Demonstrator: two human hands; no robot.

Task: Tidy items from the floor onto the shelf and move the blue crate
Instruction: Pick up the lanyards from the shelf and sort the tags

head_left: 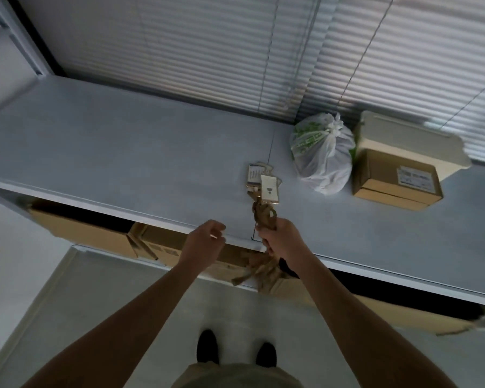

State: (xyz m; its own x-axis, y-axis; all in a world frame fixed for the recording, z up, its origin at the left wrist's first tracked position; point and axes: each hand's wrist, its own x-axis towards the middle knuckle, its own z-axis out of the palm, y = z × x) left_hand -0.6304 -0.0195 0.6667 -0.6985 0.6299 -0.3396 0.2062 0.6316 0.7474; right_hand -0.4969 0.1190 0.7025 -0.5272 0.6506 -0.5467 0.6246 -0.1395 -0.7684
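Closest in, the person stands at the shelf front, dark shoes (207, 347) on the pale floor (67, 317), both arms reaching forward. The right hand (279, 238) is closed around a bundle of brown straps (263, 217), whose loose ends dangle below the shelf edge, while the small cards and tags (263, 183) at the far end of the bundle already lie on the white shelf top (123, 152). The left hand (206, 239) hovers just beside it over the edge, fingers loosely curled and holding nothing. Below the top board, cardboard boxes (90, 229) sit in the lower compartment. Farther along the top, to the right, a knotted white plastic bag (324, 159) rests against a cardboard box (395, 180), with a cream plastic container (403, 138) behind it, all close to the window blinds (179, 51). I'd judge the tidying to be well under way: several things are up on the shelf and this bundle is being set down, though not yet released. No blue crate is in sight, so that part looks to be undone, as far as can be told.
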